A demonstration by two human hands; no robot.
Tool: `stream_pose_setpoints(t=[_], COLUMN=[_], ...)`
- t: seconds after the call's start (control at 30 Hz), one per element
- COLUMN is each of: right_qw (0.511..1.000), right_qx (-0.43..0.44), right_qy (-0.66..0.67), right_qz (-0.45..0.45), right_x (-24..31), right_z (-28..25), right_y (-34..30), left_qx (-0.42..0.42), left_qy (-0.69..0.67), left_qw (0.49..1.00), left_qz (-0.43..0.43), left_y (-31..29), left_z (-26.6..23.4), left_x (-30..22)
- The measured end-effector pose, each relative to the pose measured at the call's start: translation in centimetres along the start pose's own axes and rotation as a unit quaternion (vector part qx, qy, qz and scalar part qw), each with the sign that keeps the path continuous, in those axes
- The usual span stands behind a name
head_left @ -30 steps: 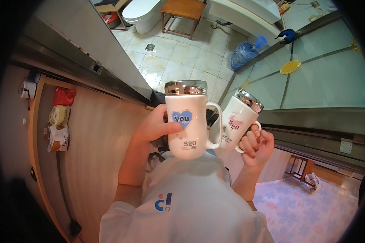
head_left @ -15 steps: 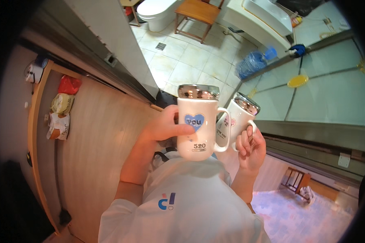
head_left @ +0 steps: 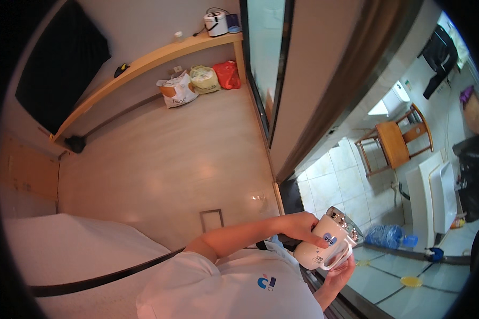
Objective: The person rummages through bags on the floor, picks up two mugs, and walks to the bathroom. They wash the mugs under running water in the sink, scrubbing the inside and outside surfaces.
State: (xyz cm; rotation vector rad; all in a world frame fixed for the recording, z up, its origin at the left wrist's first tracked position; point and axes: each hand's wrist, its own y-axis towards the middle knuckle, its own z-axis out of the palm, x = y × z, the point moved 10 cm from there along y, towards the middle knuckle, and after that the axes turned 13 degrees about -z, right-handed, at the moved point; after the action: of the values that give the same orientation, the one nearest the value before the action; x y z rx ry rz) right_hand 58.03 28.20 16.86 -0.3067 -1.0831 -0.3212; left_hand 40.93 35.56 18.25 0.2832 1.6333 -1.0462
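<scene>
My left hand is wrapped round the body of a white lidded mug. The mug tilts to the right, with a shiny mirrored lid, a blue heart and small dark print on its side. Just below its handle is my right hand, fingers curled. That hand holds a second white mug, seen clearly half a second ago; now the first mug hides nearly all of it. Both mugs are in front of my white shirt.
A doorway at the right leads to a tiled room with a wooden chair, a sink and a large blue plastic bottle. Across the pale floor, several bags stand under a long wooden shelf holding a white appliance.
My view has swung left, so the long shelf and open floor show more. In the picture, hands and mugs sit lower and farther right. The second mug has become mostly hidden.
</scene>
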Motion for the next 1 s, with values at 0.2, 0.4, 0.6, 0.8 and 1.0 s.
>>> stream_pose_setpoints(t=[0.2,0.4,0.6,0.8,1.0], right_qw=[0.998,0.996,0.996,0.994,0.995], right_qx=[-0.044,0.042,0.018,-0.065,-0.093], right_qy=[-0.018,-0.074,-0.082,-0.071,-0.038], right_qz=[0.031,0.039,0.010,0.048,-0.004], right_x=[-1.0,-1.6,-0.6,0.0,2.0], right_z=[-0.5,1.6,1.6,-3.0,-10.1], right_y=[0.9,0.7,-0.1,2.2,9.1], left_qx=[-0.053,0.042,0.123,0.133,0.144], left_qy=[-0.013,-0.113,-0.157,-0.110,-0.104], left_qw=[0.998,0.993,0.980,0.984,0.984], left_qz=[-0.007,-0.020,0.015,0.034,0.009], left_y=[-0.7,0.3,2.5,7.0,16.1], left_z=[-0.4,0.1,-0.1,0.8,3.3], left_x=[1.1,3.1,3.0,1.9,-2.3])
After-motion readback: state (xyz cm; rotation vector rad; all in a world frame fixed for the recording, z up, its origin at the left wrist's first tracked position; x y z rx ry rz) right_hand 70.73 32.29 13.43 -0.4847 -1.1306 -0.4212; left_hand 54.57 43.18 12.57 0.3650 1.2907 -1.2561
